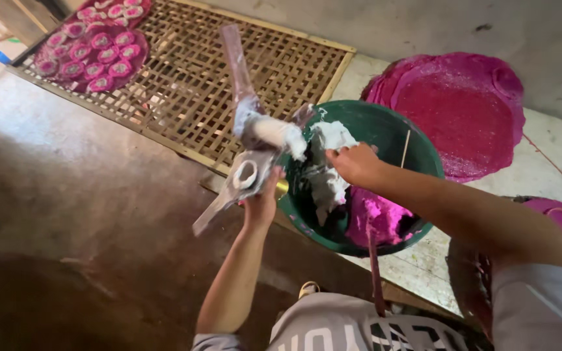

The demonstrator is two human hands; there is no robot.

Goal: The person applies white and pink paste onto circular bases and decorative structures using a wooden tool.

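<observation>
Paste is the job right now; I see my left hand [261, 201] squeezed tight round a plastic piping bag [255, 146] smeared with white paste, held up just beside the green bucket [417, 140]; my right hand [354, 162] reaches over the bucket rim with its fingers pinched on the bag's white, messy end. I think I am filling or fixing the bag; next I would need a firm twist and a steady hold, so the paste does not drip on the bamboo rack [229, 71] or the pink discs [92, 45].
</observation>
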